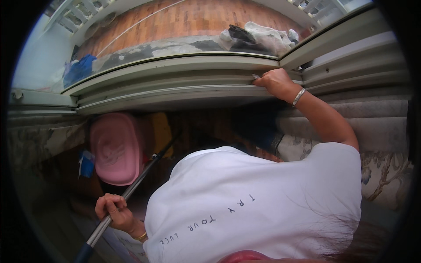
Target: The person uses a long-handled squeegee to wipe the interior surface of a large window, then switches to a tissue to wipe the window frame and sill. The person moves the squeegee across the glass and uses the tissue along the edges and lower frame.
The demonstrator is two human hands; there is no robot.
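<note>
My left hand (115, 210) is wrapped around a metal telescopic pole (133, 187) with a dark blue grip (84, 252). The pole slants up to the right and fades into shadow near the floor. My right hand (278, 83) is closed at the right end of the sliding window's bottom track (184, 82). A small whitish scrap (256, 76), perhaps cloth or tissue, pokes out from its fingers. Most of that scrap is hidden by the hand.
A pink plastic tub (115, 148) stands below the sill, with a blue packet (86, 163) and a yellow object (162, 131) beside it. Patterned curtains (384, 174) hang on the right. Beyond the glass, crumpled cloths (263, 36) and a blue bag (79, 70) lie near a wood-look floor (184, 19).
</note>
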